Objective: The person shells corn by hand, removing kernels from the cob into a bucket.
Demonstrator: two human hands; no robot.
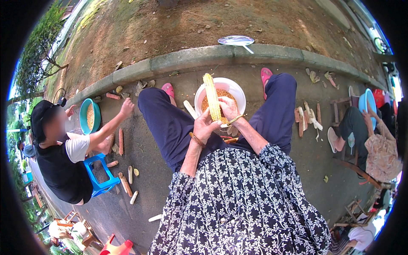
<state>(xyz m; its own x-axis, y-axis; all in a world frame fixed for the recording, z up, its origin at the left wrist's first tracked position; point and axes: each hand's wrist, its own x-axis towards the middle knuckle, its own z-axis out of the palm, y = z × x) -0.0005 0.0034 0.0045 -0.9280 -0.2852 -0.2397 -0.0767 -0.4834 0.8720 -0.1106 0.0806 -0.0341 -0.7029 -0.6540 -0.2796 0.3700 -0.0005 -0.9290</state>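
Observation:
An ear of dried yellow corn (pixel 211 92) points away from me, tilted over a white plastic bucket (pixel 239 85). Around its lower end my left hand (pixel 205 125) is closed, with the thumb along the near tip. My right hand (pixel 229 109) presses its fingers against the right side of the same ear. Loose corn kernels (pixel 225 93) lie in the bucket, which stands between my feet. A pale bare corn cob (pixel 190 109) leans beside the bucket on the left. The far side of the ear is hidden.
To the left a person (pixel 60 153) sits by a blue plastic stool (pixel 101 177) and a teal basin of kernels (pixel 90 117). Bare cobs (pixel 307 116) lie right. Beyond them another person (pixel 382 153) holds a light-blue basin (pixel 366 101). A hand fan (pixel 236 40) rests on the stone curb (pixel 191 60).

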